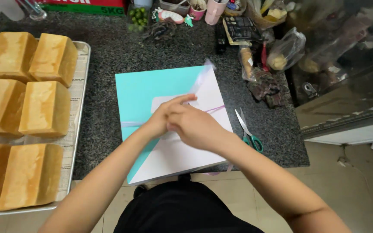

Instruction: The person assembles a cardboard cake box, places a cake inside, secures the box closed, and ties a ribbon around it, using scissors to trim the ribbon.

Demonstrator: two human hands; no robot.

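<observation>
Dark granite counter (109, 56) (tiled floor below); both hands' fingers pinch ribbon (214, 109) over box (143, 90).

— Where am I looking down from here?

— I'd call it a small bakery's back kitchen. At nine o'clock I see a metal tray (81, 92) lined with paper and packed with golden loaves (46, 108).

— Anything else?

— A dark speckled stone surface (109, 56), tiled floor (359, 181) at five o'clock, cluttered cups (214, 11) at twelve.
</observation>
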